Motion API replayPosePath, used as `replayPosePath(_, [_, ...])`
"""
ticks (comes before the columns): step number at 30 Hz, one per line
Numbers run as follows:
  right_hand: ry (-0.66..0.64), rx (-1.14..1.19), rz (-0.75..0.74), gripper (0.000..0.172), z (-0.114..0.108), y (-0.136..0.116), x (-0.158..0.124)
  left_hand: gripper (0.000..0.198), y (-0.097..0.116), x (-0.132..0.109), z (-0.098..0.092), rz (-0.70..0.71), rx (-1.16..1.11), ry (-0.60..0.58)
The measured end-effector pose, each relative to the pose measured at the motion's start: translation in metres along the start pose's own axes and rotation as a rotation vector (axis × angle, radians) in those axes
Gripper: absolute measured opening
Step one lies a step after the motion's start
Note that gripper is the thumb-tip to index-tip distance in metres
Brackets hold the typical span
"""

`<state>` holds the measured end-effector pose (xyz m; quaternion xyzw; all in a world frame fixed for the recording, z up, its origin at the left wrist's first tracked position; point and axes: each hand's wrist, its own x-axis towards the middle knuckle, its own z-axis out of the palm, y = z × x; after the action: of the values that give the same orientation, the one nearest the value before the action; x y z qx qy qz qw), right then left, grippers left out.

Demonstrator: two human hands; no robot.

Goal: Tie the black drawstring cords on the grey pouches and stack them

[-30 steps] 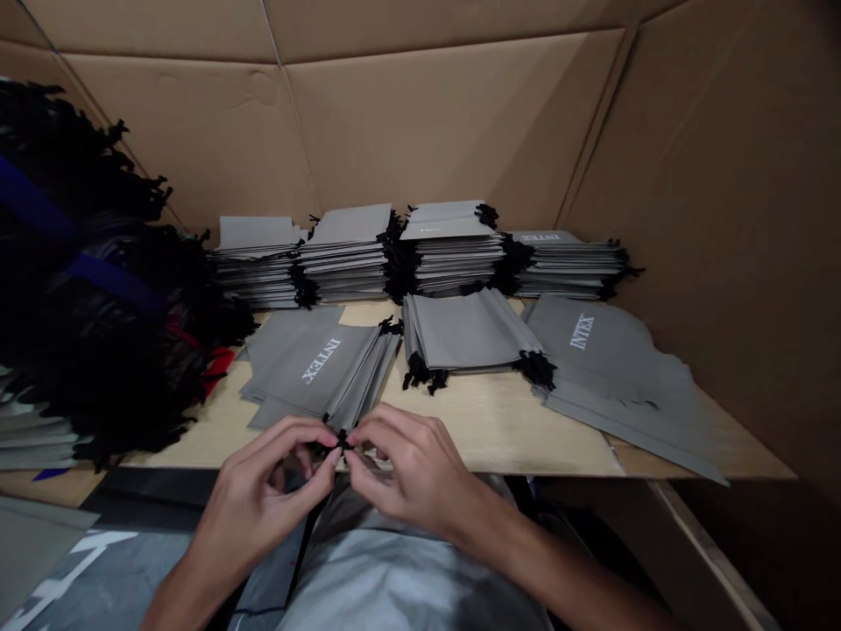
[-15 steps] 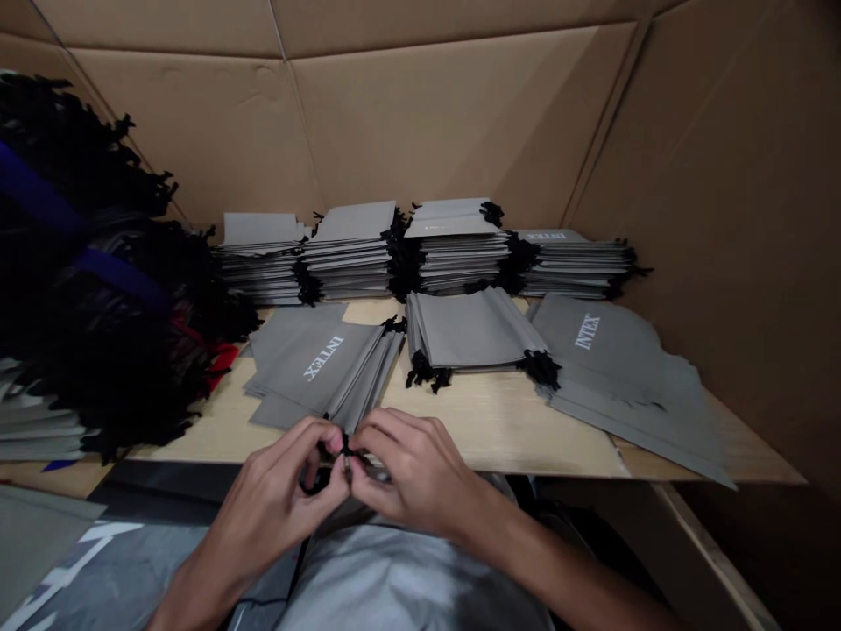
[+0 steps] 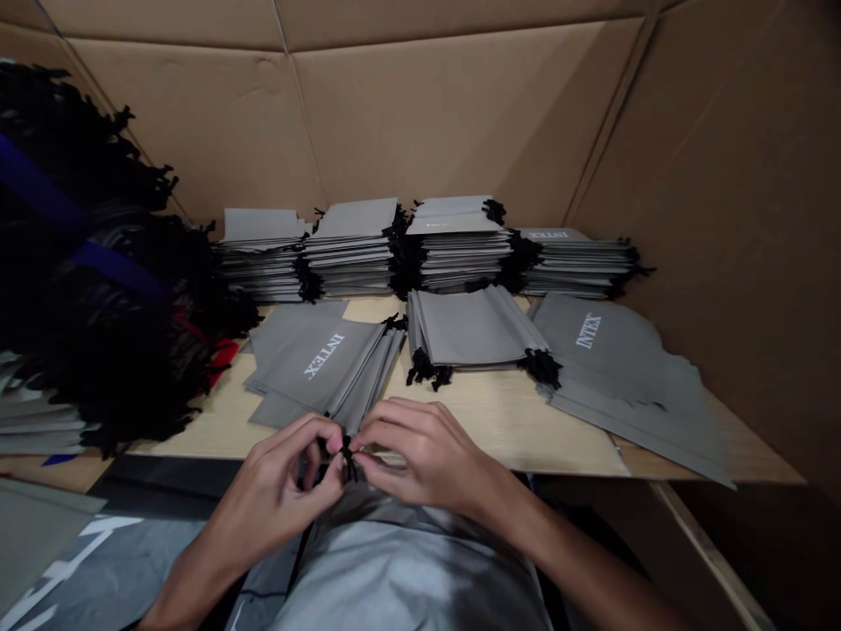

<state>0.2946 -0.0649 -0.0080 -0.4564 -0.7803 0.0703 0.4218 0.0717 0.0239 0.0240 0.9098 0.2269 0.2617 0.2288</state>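
At the table's front edge, my left hand (image 3: 279, 478) pinches a black drawstring cord (image 3: 348, 449) between thumb and fingertips. From the other side my right hand (image 3: 427, 456) closes its fingertips on the same cord, where a small knot shows and short ends hang down. The cord lies at the near corner of a fanned pile of grey drawstring bags (image 3: 299, 346) printed INTEX. Which bag it belongs to is partly hidden by my fingers. A second pile of grey bags (image 3: 469, 329), with black cord ends at its corners, lies just beyond my right hand.
Several tall stacks of grey bags (image 3: 351, 254) line the back against a cardboard wall (image 3: 447, 114). More loose INTEX bags (image 3: 604, 368) lie at right, overhanging the wooden table (image 3: 512, 429). A big heap of black cord ends (image 3: 85, 350) with blue straps rises at left.
My right hand's fingertips have drawn slightly apart from my left hand's. Cord ends now show hanging below the knot. The piles have stayed in place.
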Motion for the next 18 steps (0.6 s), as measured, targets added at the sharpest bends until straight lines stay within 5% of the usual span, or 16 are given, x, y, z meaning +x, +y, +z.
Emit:
replayPosePath(8, [0.047, -0.043, -0.068, 0.006, 0.003, -0.001, 0.0, 0.009, 0.0, -0.001, -0.001, -0.046, -0.037, -0.048])
replayPosePath(18, [0.098, -0.186, -0.022, 0.005, 0.01, -0.011, -0.003, 0.009, 0.005, 0.0, 0.004, -0.085, -0.095, 0.03])
